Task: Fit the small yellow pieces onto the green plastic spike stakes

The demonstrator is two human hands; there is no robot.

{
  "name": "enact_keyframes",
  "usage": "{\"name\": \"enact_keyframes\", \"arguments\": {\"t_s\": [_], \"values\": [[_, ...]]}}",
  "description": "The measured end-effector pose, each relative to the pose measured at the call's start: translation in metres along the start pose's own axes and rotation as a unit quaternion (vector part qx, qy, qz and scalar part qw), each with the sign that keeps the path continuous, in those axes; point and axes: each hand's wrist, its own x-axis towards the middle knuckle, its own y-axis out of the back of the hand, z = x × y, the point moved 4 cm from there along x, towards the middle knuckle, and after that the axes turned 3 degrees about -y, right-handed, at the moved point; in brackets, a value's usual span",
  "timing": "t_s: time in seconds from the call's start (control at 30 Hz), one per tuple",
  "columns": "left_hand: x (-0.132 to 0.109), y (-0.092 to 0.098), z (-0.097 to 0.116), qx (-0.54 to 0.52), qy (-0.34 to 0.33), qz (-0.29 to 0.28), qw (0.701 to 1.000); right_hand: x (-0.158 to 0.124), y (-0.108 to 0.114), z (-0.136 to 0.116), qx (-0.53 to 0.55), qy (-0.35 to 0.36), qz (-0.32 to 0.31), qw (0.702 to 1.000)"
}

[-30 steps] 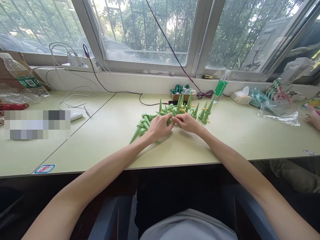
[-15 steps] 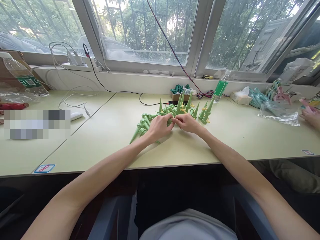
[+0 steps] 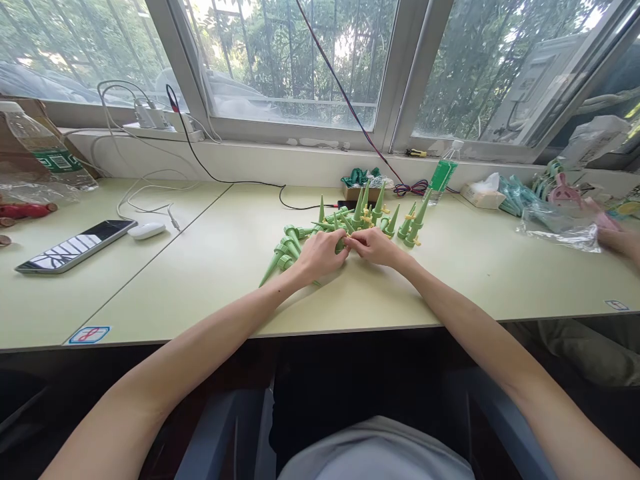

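My left hand point(image 3: 324, 255) curls round a green plastic spike piece point(image 3: 340, 245), which shows only in part between the fingers. Touching it at the fingertips, my right hand point(image 3: 373, 245) is pinched on something small, mostly hidden, with a hint of yellow. Several green spikes point(image 3: 280, 257) lie in a pile to the left of my hands. Behind and to the right, several green spikes with yellow valves point(image 3: 414, 230) stand point up on the table.
A phone point(image 3: 77, 247) and a white mouse point(image 3: 147, 230) lie at the left. Behind the spikes are a small box point(image 3: 353, 193) and a green-labelled bottle point(image 3: 444, 173). Another person's hand point(image 3: 620, 241) is by clear plastic bags point(image 3: 560, 230) at the far right.
My hands stay almost in the same place, with only a slight shift of the fingers. The other person's hand at the right edge has moved a little.
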Motion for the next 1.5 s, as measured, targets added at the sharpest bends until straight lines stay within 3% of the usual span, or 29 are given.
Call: {"name": "enact_keyframes", "arguments": {"t_s": [1.5], "values": [[-0.0025, -0.0021, 0.0047, 0.018, -0.031, -0.010, 0.999, -0.0026, -0.0004, -0.0031, 0.005, -0.017, -0.048, 0.999]]}}
